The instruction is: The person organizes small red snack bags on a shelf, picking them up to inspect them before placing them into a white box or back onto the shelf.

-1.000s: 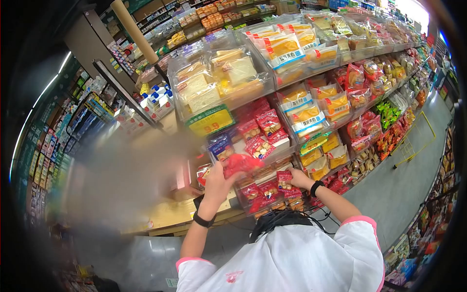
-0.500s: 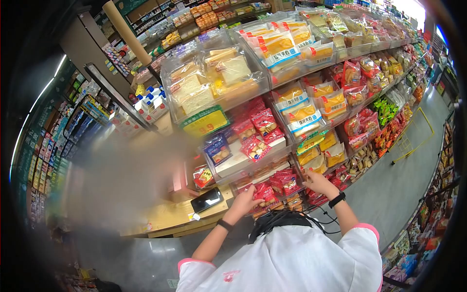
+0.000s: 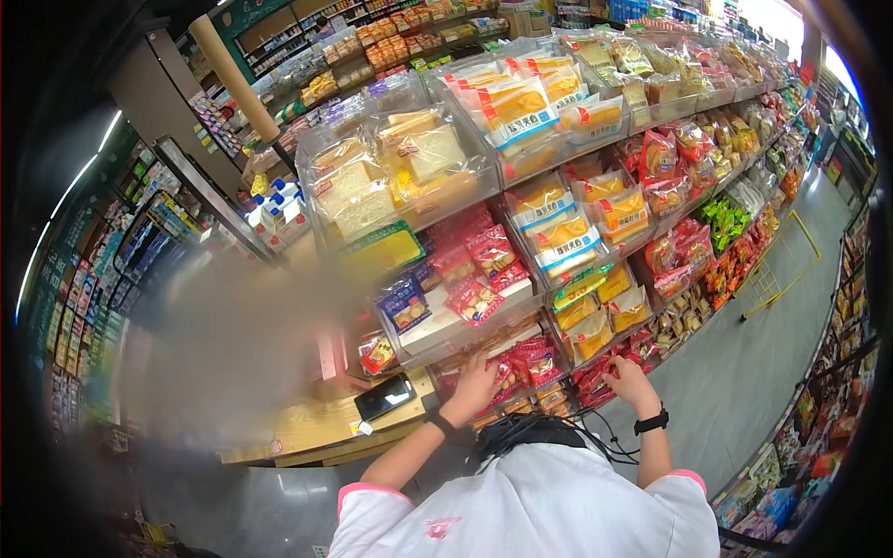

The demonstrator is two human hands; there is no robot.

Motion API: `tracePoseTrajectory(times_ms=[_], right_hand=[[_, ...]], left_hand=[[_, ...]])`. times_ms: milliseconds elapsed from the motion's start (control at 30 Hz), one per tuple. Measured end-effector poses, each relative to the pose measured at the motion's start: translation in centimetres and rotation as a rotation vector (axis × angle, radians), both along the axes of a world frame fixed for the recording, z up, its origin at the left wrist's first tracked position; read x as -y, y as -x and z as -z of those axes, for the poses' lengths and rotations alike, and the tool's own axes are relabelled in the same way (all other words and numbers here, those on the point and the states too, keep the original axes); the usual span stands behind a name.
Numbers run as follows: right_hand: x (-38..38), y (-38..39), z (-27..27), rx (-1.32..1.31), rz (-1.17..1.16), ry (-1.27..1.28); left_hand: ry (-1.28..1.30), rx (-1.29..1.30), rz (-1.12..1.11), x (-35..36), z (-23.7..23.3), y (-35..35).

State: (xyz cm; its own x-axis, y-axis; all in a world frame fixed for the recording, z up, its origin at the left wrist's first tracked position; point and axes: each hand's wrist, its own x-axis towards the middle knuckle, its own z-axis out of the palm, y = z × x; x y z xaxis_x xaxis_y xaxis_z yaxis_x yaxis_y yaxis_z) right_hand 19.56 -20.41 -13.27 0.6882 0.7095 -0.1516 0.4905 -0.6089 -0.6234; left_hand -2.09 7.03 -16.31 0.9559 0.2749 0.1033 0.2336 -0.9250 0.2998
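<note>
Position of left hand [image 3: 474,377]: flat, fingers extended, on red snack packets [image 3: 532,358] in low shelf [image 3: 493,340]. Right hand [image 3: 628,377] touching neighbouring packets [image 3: 593,375]; grasp not determinable. Phone [image 3: 384,397] on counter [image 3: 307,426], left of both.

Bread packets [image 3: 516,107], top shelf: blue-and-white band, Chinese characters too small to read.
Bread packets [image 3: 558,232], shelf below: same band, illegible.
Yellow price card [image 3: 383,253]: blurred, possibly digits.
Red snack packets [image 3: 532,358]: print unreadable.
</note>
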Motion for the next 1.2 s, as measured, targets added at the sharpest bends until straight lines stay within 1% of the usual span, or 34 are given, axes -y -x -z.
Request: tracePoseTrajectory(times_ms=[67, 100, 200, 233, 300, 333, 433, 467, 500, 567, 633, 700, 733, 767, 800, 867, 900, 933, 967, 1000, 1100, 1167, 1200], right_hand=[[-1.5, -0.3, -0.9, 0.043, -0.058, -0.062], [-2.4, -0.3, -1.4, 0.054, -0.087, -0.163], [-6.4, -0.4, -5.6, -0.008, -0.161, -0.336], [-7.8, -0.3, -6.9, 0.022, -0.168, -0.388], [-10.6, 0.0, -9.5, 0.084, -0.182, -0.491], [-12.0, 0.2, -10.8, 0.059, -0.191, -0.526], [-15.5, 1.1, -13.6, 0.03, -0.206, -0.644], [-16.8, 1.4, -13.8, 0.045, -0.203, -0.699], [-18.1, 1.6, -13.6, 0.06, -0.198, -0.753], [-20.8, 1.3, -11.9, 0.159, -0.17, -0.744], [-23.2, 1.4, -9.8, 0.214, -0.126, -0.718], [-25.1, 1.7, -8.3, 0.23, -0.06, -0.674], [-25.6, 2.0, -8.4, 0.28, -0.031, -0.663], [-26.0, 2.4, -8.5, 0.331, -0.001, -0.651], [-26.4, 2.6, -8.4, 0.38, 0.031, -0.636], [-27.0, 2.6, -8.0, 0.36, 0.058, -0.553], [-27.0, 2.9, -8.5, 0.337, 0.071, -0.516], [-27.0, 3.1, -8.7, 0.313, 0.083, -0.479], [-27.3, 3.2, -8.3, 0.384, 0.103, -0.472], [-27.5, 3.2, -8.1, 0.39, 0.109, -0.465], [-27.7, 3.3, -7.8, 0.393, 0.124, -0.442], [-27.5, 3.3, -8.2, 0.379, 0.129, -0.426], [-27.4, 3.3, -8.3, 0.354, 0.14, -0.462]], left_hand=[[0.137, 0.03, 0.15, 0.3, -1.6, 0.3], [0.199, 0.058, 0.176, 0.7, -3.3, 0.4], [0.383, 0.143, 0.254, 2.1, -10.9, -0.4], [0.356, 0.225, 0.219, 2.1, -12.4, -0.9], [0.333, 0.293, 0.077, 1.2, -14.8, -2.0], [0.322, 0.329, 0.007, 0.6, -15.6, -2.5], [0.293, 0.467, -0.185, -2.3, -16.3, -4.0], [0.417, 0.474, -0.254, -2.8, -17.3, -4.3], [0.397, 0.485, -0.276, -3.8, -17.8, -4.7], [0.367, 0.458, -0.314, -5.7, -17.1, -5.0], [0.338, 0.389, -0.34, -8.2, -14.8, -5.3], [0.366, 0.202, -0.413, -10.1, -13.3, -5.7], [0.379, 0.112, -0.447, -10.7, -13.0, -5.9], [0.425, 0.078, -0.497, -10.9, -12.8, -6.3], [0.395, 0.097, -0.494, -11.5, -11.7, -6.5], [0.339, 0.133, -0.49, -13.0, -8.6, -6.8], [0.231, 0.131, -0.47, -12.9, -8.7, -6.9], [0.297, 0.038, -0.455, -13.2, -9.1, -7.0], [0.363, -0.057, -0.441, -13.6, -9.6, -7.4], [0.43, -0.152, -0.425, -13.7, -10.4, -7.7], [0.429, -0.26, -0.463, -12.9, -12.1, -7.9], [0.381, -0.199, -0.421, -12.7, -12.2, -7.5], [0.357, -0.168, -0.4, -12.6, -12.3, -7.3]])
